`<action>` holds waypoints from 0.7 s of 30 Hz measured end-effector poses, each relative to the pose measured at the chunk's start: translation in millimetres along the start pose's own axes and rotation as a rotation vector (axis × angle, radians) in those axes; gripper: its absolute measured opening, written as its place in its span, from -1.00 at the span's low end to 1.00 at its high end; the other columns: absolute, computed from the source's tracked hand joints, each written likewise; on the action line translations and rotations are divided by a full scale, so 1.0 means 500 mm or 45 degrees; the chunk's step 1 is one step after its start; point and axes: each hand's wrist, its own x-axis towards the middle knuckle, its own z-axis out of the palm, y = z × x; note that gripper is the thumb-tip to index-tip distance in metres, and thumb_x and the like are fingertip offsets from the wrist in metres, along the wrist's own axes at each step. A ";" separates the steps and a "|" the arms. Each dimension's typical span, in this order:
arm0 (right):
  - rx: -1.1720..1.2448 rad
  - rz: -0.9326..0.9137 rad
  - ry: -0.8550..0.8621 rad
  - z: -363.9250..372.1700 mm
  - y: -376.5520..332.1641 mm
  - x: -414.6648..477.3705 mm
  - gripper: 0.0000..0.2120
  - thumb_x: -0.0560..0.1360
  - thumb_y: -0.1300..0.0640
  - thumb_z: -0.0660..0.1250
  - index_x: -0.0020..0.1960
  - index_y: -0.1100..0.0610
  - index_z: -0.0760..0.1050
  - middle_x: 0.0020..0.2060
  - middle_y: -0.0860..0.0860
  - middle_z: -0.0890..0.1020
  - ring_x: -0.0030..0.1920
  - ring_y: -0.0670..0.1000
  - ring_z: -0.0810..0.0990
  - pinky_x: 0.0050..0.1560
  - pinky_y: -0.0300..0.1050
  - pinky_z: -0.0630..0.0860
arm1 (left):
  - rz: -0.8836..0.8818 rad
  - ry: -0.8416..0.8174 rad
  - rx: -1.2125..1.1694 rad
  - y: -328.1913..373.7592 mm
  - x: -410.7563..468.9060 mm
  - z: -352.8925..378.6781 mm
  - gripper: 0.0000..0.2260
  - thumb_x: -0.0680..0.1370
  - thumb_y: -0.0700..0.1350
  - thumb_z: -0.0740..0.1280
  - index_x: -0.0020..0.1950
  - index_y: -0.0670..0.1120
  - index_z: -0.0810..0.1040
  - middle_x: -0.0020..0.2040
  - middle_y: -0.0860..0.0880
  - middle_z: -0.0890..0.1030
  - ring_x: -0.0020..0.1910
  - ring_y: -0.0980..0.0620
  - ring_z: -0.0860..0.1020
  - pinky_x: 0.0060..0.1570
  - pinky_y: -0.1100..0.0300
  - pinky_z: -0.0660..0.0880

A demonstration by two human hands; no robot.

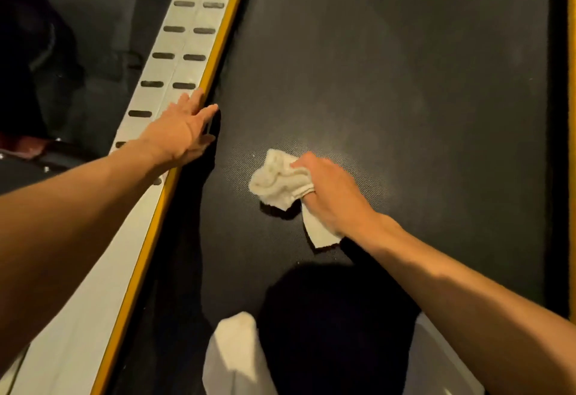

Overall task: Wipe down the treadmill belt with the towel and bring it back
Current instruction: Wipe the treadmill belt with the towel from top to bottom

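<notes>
The black treadmill belt fills the middle and right of the head view. A crumpled white towel lies on the belt near its middle. My right hand grips the towel's right side and holds it down on the belt, with one corner of cloth sticking out under my palm. My left hand rests flat on the yellow-edged side rail, fingers straight, reaching over the rail's inner edge.
The grey side rail with dark slots runs diagonally along the belt's left side. A yellow strip borders the belt on the far right. White cloth and my dark shadow sit at the bottom. Dark floor lies left of the rail.
</notes>
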 end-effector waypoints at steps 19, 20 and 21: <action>-0.145 -0.020 0.211 0.077 -0.025 0.164 -0.51 0.34 0.41 0.26 0.24 0.14 0.45 0.03 0.06 0.58 0.06 0.16 0.46 -0.07 -0.14 0.20 | 0.139 0.618 -0.377 -0.055 -0.081 0.154 -0.53 0.65 -0.08 0.04 0.56 -0.17 0.14 0.55 -0.15 0.17 0.55 -0.09 0.10 0.52 0.12 -0.08; -0.144 -0.086 0.177 0.100 -0.032 0.146 -0.45 0.30 0.44 0.26 0.26 0.14 0.46 0.13 0.07 0.58 0.14 0.13 0.43 -0.02 -0.17 0.15 | 0.095 0.633 -0.391 -0.053 -0.083 0.153 -0.54 0.66 -0.11 0.07 0.55 -0.17 0.14 0.55 -0.15 0.17 0.54 -0.10 0.11 0.52 0.13 -0.09; -0.113 -0.150 0.142 0.120 -0.045 0.119 -0.44 0.28 0.47 0.28 0.26 0.16 0.48 0.19 0.08 0.57 0.20 0.09 0.41 0.02 -0.17 0.15 | 0.046 0.640 -0.411 -0.050 -0.083 0.150 -0.54 0.66 -0.11 0.08 0.55 -0.17 0.15 0.55 -0.16 0.17 0.54 -0.10 0.11 0.52 0.13 -0.10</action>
